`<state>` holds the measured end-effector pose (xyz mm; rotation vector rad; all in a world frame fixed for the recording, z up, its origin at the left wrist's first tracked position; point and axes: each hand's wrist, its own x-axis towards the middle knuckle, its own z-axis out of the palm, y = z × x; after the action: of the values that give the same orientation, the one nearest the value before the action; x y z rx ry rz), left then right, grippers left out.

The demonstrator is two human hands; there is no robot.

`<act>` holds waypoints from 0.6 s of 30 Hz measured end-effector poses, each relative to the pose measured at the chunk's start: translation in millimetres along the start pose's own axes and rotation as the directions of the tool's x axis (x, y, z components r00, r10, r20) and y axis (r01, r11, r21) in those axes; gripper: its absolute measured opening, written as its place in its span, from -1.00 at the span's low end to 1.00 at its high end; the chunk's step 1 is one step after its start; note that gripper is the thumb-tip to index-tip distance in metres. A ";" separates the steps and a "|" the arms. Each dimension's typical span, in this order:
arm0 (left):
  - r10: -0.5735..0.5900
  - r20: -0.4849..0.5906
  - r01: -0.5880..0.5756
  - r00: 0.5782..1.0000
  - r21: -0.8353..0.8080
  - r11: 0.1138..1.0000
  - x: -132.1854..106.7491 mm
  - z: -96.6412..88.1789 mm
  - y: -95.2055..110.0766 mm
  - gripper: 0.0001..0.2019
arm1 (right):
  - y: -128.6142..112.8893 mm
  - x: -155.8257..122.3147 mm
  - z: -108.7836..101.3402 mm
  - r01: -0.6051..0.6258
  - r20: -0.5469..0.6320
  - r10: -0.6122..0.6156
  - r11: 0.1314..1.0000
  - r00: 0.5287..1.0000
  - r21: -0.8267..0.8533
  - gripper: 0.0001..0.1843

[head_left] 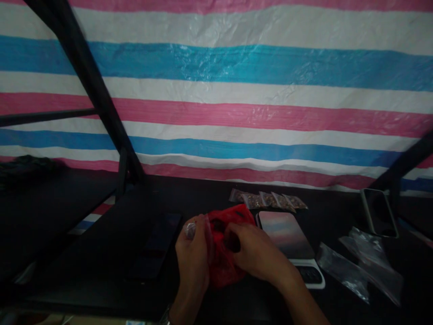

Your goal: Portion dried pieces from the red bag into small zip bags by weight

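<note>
The striped sheet (216,63) in pink, white and blue hangs beyond my left grip (192,246) and my right grip (257,253), filling the background. Below it the black counter (111,253) spreads under and around both, and a dark post (84,76) slants up at the far left of my left grip. The red bag (225,271) sits between my two grips: the left is closed around its left edge, while the right has its fingers bunched inside the opening; whether they pinch anything I cannot tell. The bag's long axis runs away from me, its far end leaning right, and the opening appears to face up towards me, with dark contents inside too dim to make out. Just right of my right grip lies a scale (287,234), its panel end nearest me, close to my forearm. A dark phone (157,246) lies flat left of my left grip. Well to the right of my right grip are clear bags (365,264), with a pale-rimmed device (379,212) beyond them. The smallest, a row of overlapping packets (269,200) with brown bits inside, lies just past the red bag, beyond my right grip.
</note>
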<state>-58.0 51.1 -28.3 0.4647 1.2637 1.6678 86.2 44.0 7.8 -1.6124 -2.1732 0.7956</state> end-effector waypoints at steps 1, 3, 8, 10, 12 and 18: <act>0.011 -0.012 -0.011 1.000 -0.004 1.000 -0.1 1.4 -0.1 -0.52 | 1.9 0.1 -0.9 0.009 0.002 -0.009 1.000 1.000 0.008 -0.75; 0.031 -0.017 -0.031 0.999 -0.014 0.999 -0.1 3.3 -0.3 -0.53 | 7.2 1.8 -1.4 -0.005 0.011 0.004 0.997 1.000 0.073 -0.75; 0.049 -0.061 -0.049 0.997 0.000 0.999 1.6 4.7 -2.8 -0.56 | 11.0 5.3 3.0 -0.058 0.017 0.056 0.977 0.998 0.204 -0.80; 0.053 -0.089 -0.053 0.995 0.008 0.999 2.2 4.7 -3.8 -0.56 | 5.5 4.7 5.1 -0.050 -0.003 0.051 0.984 0.999 0.173 -0.79; 0.062 -0.100 -0.060 0.993 0.022 0.998 2.4 4.5 -4.1 -0.56 | 0.9 4.8 7.3 -0.035 -0.019 0.038 0.990 0.999 0.138 -0.76; 0.101 -0.067 -0.093 0.993 0.106 0.990 6.2 0.5 -3.7 -0.50 | 12.8 14.0 9.6 -0.119 0.038 0.114 0.904 0.993 0.411 -0.84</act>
<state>-58.9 56.7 -32.8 0.5399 1.4046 1.7192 86.3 57.6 -8.6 -1.5231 -1.7689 1.2106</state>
